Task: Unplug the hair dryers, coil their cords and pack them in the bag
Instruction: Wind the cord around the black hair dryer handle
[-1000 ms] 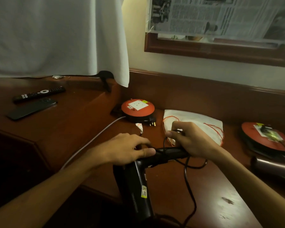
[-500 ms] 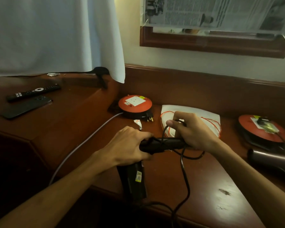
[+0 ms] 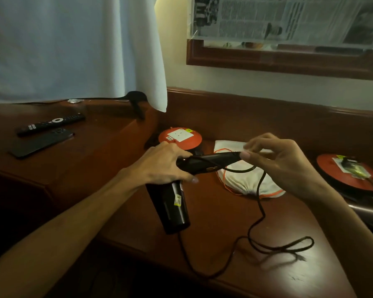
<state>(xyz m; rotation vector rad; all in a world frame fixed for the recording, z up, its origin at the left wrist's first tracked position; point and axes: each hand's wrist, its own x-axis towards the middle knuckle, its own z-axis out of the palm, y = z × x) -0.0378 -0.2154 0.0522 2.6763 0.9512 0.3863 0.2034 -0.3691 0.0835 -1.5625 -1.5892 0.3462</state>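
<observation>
Coiling is the step in hand, judging by the slack. Nearest, the black cord (image 3: pixel 261 214) lies loose on the bench (image 3: pixel 213 211), looping toward the front right edge and dipping over the front edge. Its plug is not visible; where it ends cannot be told.

The black hair dryer (image 3: pixel 170 203) is held above the bench's middle, barrel pointing down toward the front edge, handle lying level to the right. Left hand (image 3: pixel 164 166) grips it at the bend, fingers curled round the body. Right hand (image 3: pixel 282 162) sits at the handle's tip, thumb and forefinger pinching the cord where it leaves; other fingers spread loose.

Next move, as I read it: draw slack up with the right hand and lay turns round the handle while the left holds it steady. A snag at the bench edge is possible.

Behind the hands, the white drawstring bag (image 3: pixel 246 179) lies flat, partly hidden by handle and cord; its mouth cannot be made out. Beyond it, a red cable reel (image 3: pixel 180 137) near the back corner. A second red reel (image 3: pixel 345 173) at the right edge carries something plugged in, blurred. A second dryer (image 3: pixel 366 209) is cut off at right.
</observation>
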